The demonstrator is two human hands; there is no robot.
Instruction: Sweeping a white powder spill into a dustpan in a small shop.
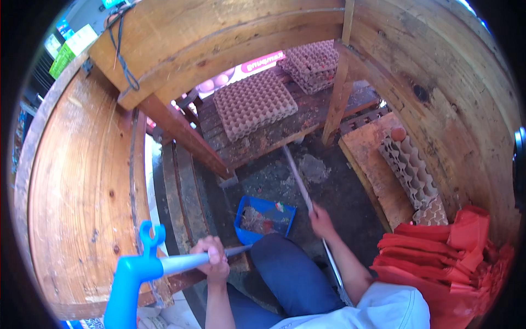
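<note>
My left hand [213, 256] is closed around the white pole of a long-handled dustpan, below its blue plastic grip [137, 267]. The blue dustpan [245, 237] rests on the dark floor beyond my knee, holding grey debris [255, 221], a reddish bit and a small scrap. My right hand [321, 221] grips a thin pale pole [299, 181]. Its far end reaches the front edge of a low wooden platform [263, 153]; whatever is fixed there is hidden. Loose bits and a pale patch [314, 168] mark the floor beside the pole.
Stacked egg trays [255, 105] and another stack [310, 68] sit on the platform. Wooden posts [185, 135] and tabletops [78, 193] surround me. To the right, a board [370, 154] bears more egg trays [409, 172] and an egg [398, 134], near red bags [431, 255].
</note>
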